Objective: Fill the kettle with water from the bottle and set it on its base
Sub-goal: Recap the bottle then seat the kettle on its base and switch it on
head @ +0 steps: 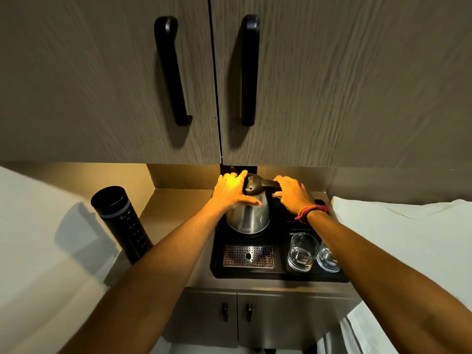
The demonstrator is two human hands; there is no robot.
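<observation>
A steel kettle [249, 217] with a black lid and handle stands at the back left of a black tray [255, 274], under the wall cabinet. My left hand [231, 190] lies flat over the kettle's upper left side and lid. My right hand [293, 194] grips the black handle that sticks out to the right. The kettle's base is hidden beneath it. A tall black cylindrical bottle [122, 221] leans on the counter to the left, well away from both hands.
Two clear glasses [302, 252] stand at the tray's right front, under my right forearm. A perforated metal drip grate [248, 256] lies at the tray's front. Wall cabinet doors with black handles [171, 70] hang low above. White fabric [398, 233] lies to the right.
</observation>
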